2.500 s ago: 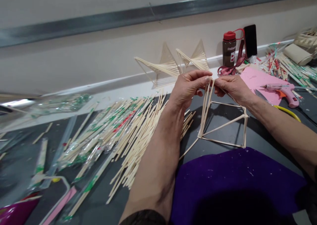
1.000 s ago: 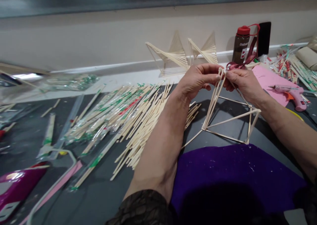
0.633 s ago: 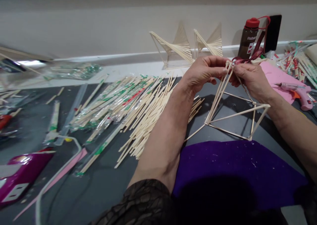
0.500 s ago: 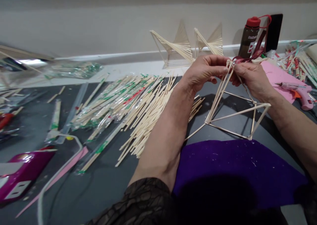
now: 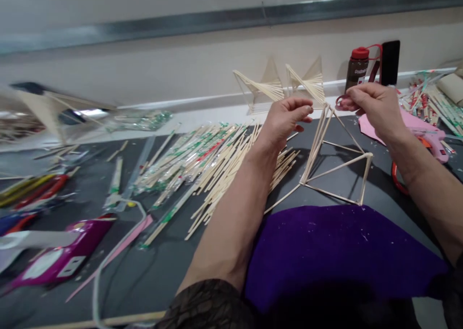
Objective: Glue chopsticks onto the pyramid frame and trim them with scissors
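Note:
A frame of thin wooden sticks stands on the grey table, its sticks meeting in a peak at the top. Just left of that peak is my left hand, fingers apart and holding nothing. My right hand is raised to the right of the peak, thumb and fingers pressed together; whatever may be between the fingertips is too small to make out. Neither hand touches the frame. Loose sticks lie spread beyond my left forearm.
Two finished stick models stand by the wall near a bottle. A pink glue gun lies at right, wrapped sticks at left, purple cloth in front, and a magenta object at far left.
Both hands have let go of the frame's peak and moved apart, the left one leftward and the right one rightward. The view has shifted, showing more of the wall and the left side.

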Motion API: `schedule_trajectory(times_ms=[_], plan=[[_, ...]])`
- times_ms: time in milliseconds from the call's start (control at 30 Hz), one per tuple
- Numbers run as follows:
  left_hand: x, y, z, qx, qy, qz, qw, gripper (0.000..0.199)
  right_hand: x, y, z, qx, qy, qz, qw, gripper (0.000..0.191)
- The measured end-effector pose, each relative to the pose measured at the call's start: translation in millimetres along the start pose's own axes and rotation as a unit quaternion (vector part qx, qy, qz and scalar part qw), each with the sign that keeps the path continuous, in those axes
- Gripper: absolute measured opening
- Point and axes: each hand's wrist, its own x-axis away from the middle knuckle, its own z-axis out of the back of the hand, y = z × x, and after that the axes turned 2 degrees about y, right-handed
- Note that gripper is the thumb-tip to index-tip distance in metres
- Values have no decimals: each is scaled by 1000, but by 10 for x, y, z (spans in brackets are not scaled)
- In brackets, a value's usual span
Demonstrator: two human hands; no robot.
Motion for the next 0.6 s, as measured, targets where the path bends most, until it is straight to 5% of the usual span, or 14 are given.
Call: schedule_trajectory(times_ms=[167,333,500,600], plan=[[333,-84,-13,11,41,2,999,16,-11,-319,102,-66,65,7,996,29],[679,-195,9,24,65,-10,998,18,118,-665,265,-126,77,105,983,33],[790,-349,3,-10,80,-41,996,19,569,-1117,323,-168,45,238,956,18],[795,-405,3,-49,88,-68,993,19,930,-1412,330,-127,-19,244,961,16]])
